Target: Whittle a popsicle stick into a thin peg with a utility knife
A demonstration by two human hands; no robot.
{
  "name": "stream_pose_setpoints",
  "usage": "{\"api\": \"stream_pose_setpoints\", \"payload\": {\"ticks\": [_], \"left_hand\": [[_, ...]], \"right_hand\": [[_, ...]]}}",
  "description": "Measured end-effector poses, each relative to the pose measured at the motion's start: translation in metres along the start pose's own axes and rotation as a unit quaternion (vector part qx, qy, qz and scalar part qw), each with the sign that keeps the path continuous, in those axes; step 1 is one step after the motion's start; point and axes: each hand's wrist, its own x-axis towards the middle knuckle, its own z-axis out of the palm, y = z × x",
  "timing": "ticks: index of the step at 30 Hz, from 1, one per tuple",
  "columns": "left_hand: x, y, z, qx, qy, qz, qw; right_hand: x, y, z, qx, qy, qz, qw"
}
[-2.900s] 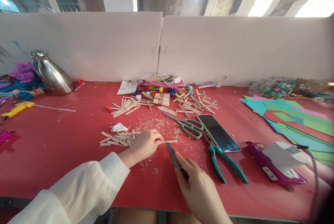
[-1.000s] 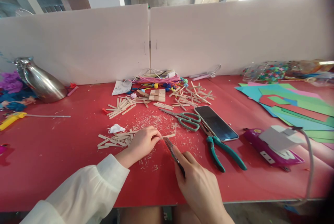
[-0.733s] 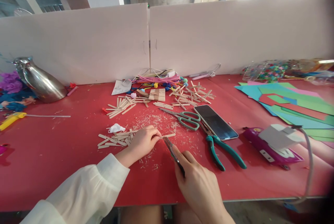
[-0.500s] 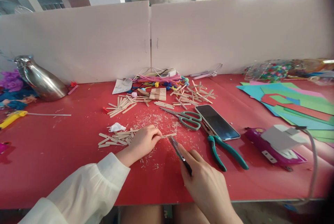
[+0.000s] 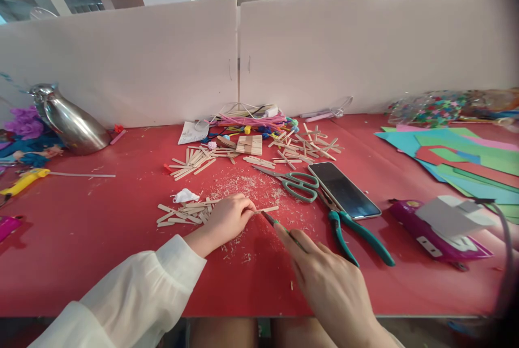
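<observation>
My left hand pinches one end of a thin wooden craft stick, whose free end points right. In my right hand is a utility knife, its blade touching the stick just beyond my left fingertips. Pale wood shavings lie scattered on the red table around and below the stick. A pile of craft sticks sits under and left of my left wrist, with a crumpled white scrap just behind it.
Scissors, teal-handled pliers and a phone lie right of the shavings. More sticks lie behind. A metal jug stands far left; a purple power strip and coloured paper are right.
The knife blade has slid left along the stick toward my left fingers, and the knife has tilted flatter. My right hand has turned slightly. The whole view has shifted a little.
</observation>
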Motion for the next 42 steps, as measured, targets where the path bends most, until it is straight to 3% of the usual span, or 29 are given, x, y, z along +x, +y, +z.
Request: {"api": "stream_pose_setpoints", "payload": {"ticks": [25, 32, 42], "left_hand": [[-0.001, -0.001, 0.002, -0.005, 0.009, 0.006, 1.000], [0.001, -0.004, 0.006, 0.023, 0.019, 0.025, 0.999], [0.001, -0.005, 0.010, 0.028, 0.033, 0.030, 0.999]], "right_hand": [[0.003, 0.021, 0.002, -0.059, 0.040, -0.115, 0.991], [0.000, 0.012, 0.014, -0.057, -0.019, -0.055, 0.997], [0.002, 0.004, 0.015, 0.083, -0.088, 0.042, 0.992]]}}
